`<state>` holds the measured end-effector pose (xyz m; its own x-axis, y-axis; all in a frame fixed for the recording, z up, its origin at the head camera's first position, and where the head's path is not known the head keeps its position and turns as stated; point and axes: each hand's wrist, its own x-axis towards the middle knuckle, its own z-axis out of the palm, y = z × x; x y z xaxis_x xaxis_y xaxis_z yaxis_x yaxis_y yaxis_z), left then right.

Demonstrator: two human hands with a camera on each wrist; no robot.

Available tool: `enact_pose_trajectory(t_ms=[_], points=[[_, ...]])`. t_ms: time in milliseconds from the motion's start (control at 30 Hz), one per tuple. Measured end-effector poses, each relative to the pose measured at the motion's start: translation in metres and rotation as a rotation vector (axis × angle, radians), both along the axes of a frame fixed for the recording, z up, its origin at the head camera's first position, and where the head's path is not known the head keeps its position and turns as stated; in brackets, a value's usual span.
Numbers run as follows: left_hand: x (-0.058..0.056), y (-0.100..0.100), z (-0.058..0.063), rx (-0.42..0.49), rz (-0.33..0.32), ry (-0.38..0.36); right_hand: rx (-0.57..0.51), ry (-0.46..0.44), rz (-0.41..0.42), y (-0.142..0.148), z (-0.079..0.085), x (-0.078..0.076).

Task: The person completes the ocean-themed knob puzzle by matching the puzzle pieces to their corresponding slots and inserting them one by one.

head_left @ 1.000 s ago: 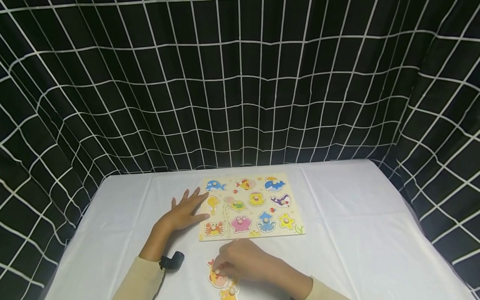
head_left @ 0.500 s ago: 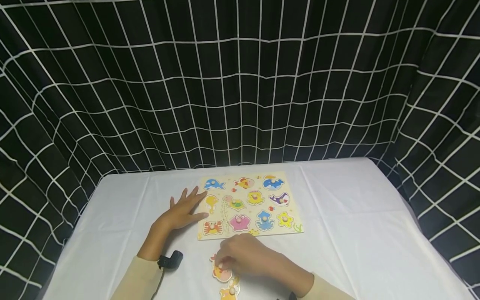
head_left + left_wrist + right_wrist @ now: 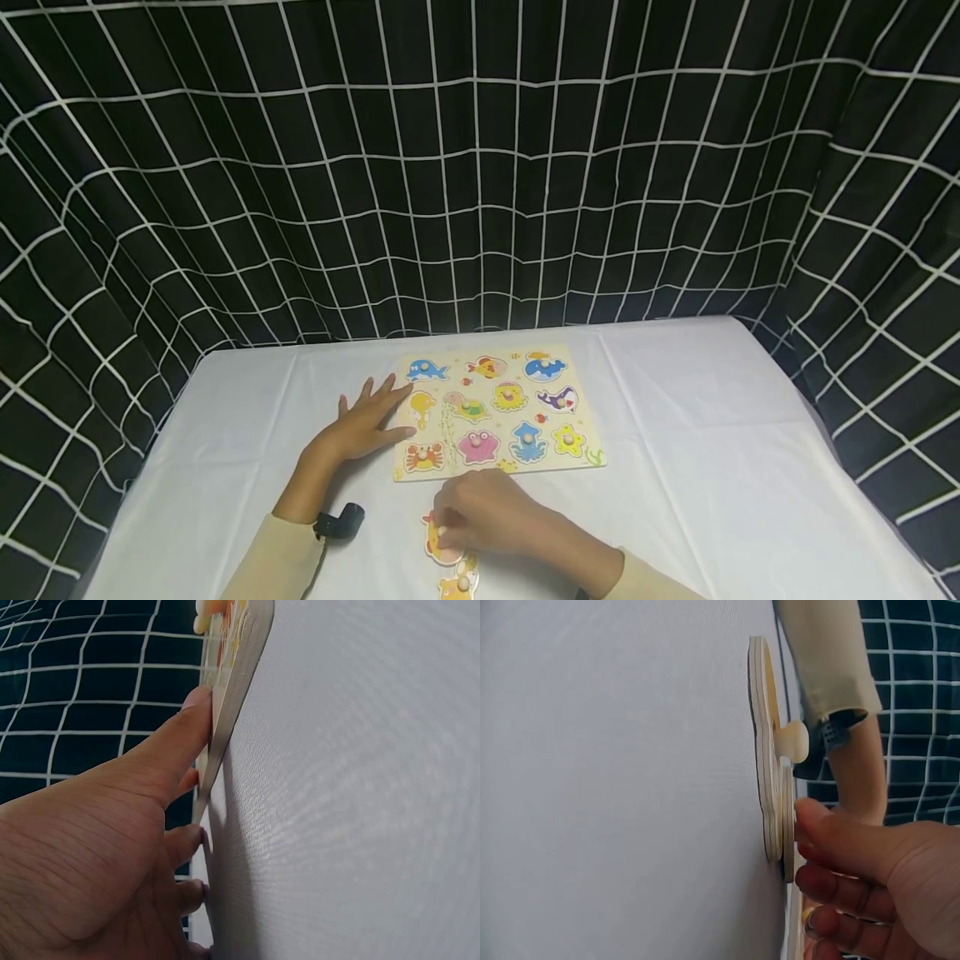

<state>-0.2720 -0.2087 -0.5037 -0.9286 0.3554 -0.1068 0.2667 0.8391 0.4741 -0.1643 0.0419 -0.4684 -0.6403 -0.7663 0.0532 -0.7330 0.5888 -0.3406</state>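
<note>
A wooden peg puzzle board (image 3: 592, 417) with sea-animal pictures lies on the white cloth. My left hand (image 3: 362, 427) has its fingers spread along the board's left edge; in the left wrist view its thumb (image 3: 176, 735) touches that edge. Below the board, my right hand (image 3: 487, 510) pinches a red, yellow and pink fish puzzle piece (image 3: 441, 550), its fingers hiding the knob and part of the picture. Close below the fish, an orange-yellow puzzle piece (image 3: 452, 590) with a round knob (image 3: 795, 742) lies flat, cut off by the frame's bottom edge.
Several knobbed pieces sit on the board, among them a crab (image 3: 424, 457), a blue squid (image 3: 528, 442) and a starfish (image 3: 568, 440). The fish picture (image 3: 487, 367) and seahorse picture (image 3: 422, 408) on the board show no knob. A black grid-patterned curtain (image 3: 480, 183) hangs behind the table.
The right hand has moved slightly up toward the board, and the fish piece has shifted a little right and turned under its fingers. The left hand stays by the board.
</note>
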Motion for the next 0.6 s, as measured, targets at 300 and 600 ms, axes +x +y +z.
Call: enact_pose_trajectory(t_ms=[300, 600], points=[[0.003, -0.001, 0.001, 0.004, -0.004, 0.000, -0.009, 0.008, -0.029, 0.001, 0.005, 0.002], [0.001, 0.001, 0.003, 0.009, -0.016, -0.008, -0.034, 0.020, -0.058, 0.007, 0.010, -0.001]])
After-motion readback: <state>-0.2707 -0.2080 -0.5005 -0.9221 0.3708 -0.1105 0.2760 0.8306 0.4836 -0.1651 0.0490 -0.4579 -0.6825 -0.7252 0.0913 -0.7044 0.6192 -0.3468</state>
